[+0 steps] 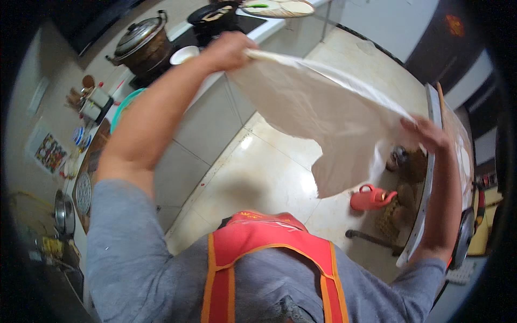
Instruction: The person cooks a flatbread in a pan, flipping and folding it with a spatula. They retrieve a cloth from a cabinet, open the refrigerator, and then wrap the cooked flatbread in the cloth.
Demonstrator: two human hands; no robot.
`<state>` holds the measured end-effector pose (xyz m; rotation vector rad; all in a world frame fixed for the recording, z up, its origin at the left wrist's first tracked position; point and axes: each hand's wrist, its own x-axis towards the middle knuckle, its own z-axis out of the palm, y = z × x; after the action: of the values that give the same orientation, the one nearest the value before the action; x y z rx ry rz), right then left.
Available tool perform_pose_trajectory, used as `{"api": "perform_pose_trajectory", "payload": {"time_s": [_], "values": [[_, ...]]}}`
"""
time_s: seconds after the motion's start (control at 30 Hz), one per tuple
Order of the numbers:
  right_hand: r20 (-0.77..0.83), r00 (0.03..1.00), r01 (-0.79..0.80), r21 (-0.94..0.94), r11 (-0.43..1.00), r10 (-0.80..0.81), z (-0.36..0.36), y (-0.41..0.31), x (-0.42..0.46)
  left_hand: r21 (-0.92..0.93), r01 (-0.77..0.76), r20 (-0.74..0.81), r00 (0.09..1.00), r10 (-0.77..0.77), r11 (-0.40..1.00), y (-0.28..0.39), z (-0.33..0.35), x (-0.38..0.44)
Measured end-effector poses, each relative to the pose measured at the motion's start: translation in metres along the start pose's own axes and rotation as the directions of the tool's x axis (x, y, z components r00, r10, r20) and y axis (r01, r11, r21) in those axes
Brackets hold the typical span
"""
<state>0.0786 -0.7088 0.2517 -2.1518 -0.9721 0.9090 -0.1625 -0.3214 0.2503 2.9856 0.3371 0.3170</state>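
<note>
A thin, pale cloth or sheet [323, 113] with a ragged lower edge hangs stretched in the air over the floor. At its upper left corner, my left hand [232, 50] is closed on it, raised near the stove. My right hand [426, 131] holds the other end, beside the table on the right; its fingertips are blurred and partly behind the cloth's edge. Whether the sheet is fabric or plastic I cannot tell.
On the left counter stand a lidded metal pot [141, 42], a black pan [212, 14], a white bowl [184, 55] and a utensil holder [96, 103]. A round tray [278, 8] lies farther back. A red jug [369, 199] stands on the floor near the right table [428, 177].
</note>
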Motion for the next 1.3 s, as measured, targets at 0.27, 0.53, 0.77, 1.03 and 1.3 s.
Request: {"api": "perform_pose_trajectory", "payload": {"time_s": [0.27, 0.53, 0.77, 1.03, 1.3], "values": [[-0.800, 0.524, 0.323, -0.130, 0.937, -0.291, -0.047, 0.001, -0.035, 0.200, 0.100, -0.223, 0.973, -0.054, 0.975, 0.084, -0.027, 0.036], [0.160, 0.814, -0.404, -0.535, 0.742, 0.558, 0.243, 0.308, -0.080, -0.084, 0.215, 0.504, 0.851, -0.145, 0.973, 0.075, 0.331, -0.174], [-0.115, 0.929, -0.367, -0.420, 0.830, 0.352, 0.147, 0.194, -0.003, -0.140, 0.477, 0.669, 0.692, -0.272, 0.868, 0.111, 0.222, -0.059], [-0.891, 0.419, 0.224, -0.086, 0.971, -0.176, 0.098, 0.143, -0.012, 0.026, -0.114, -0.914, 0.401, 0.070, 0.993, 0.122, 0.077, -0.051], [0.196, 0.979, 0.107, -0.722, 0.684, 0.054, 0.205, 0.246, -0.003, -0.142, 0.455, 0.821, 0.550, -0.152, 0.879, 0.052, 0.348, -0.209]]}}
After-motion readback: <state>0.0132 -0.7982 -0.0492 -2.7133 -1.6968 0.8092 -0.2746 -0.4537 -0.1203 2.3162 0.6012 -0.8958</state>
